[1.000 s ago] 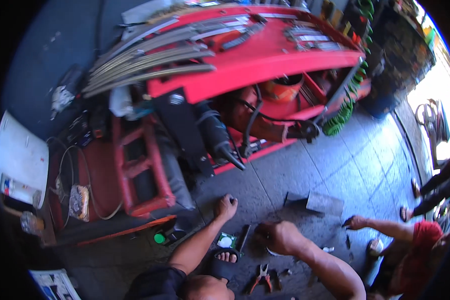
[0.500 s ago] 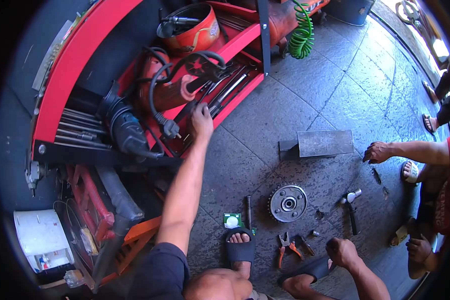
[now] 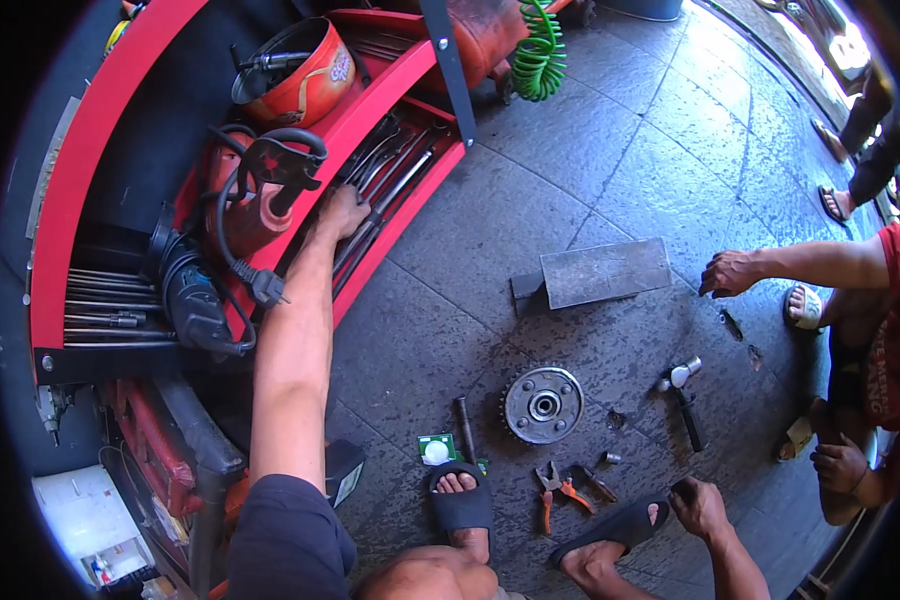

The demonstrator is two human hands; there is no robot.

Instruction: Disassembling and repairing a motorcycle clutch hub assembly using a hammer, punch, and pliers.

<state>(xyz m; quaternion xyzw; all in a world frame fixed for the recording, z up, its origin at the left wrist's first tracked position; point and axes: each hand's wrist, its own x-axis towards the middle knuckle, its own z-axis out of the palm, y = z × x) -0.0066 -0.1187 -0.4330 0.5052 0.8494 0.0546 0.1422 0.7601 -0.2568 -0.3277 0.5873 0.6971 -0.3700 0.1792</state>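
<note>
My left hand (image 3: 342, 213) reaches down into the red tool tray (image 3: 444, 160), among wrenches and long metal tools (image 3: 402, 188). Its fingertips are hidden there, so I cannot tell whether they grip anything. Low on the right, my right hand (image 3: 702, 508) hangs over the floor beside my sandalled foot, fingers curled in; whatever they may hold is hidden. Closest to it lie the orange-handled pliers (image 3: 560, 490), a small metal socket (image 3: 611, 458) and a ball-peen hammer (image 3: 683, 398). A round toothed metal hub (image 3: 544, 404) rests flat on the floor between my hands.
A grey metal block (image 3: 606, 273) stands beyond the hub. At right a co-worker's hand (image 3: 732, 273) hovers over the floor. The rack also holds a corded power tool (image 3: 198, 300) and an orange bucket (image 3: 300, 85). A green coiled hose (image 3: 539, 60) hangs beyond it.
The view has shifted, so the floor items appear further left. My left hand has moved further along the tray, up toward the wrenches. My right hand stays curled.
</note>
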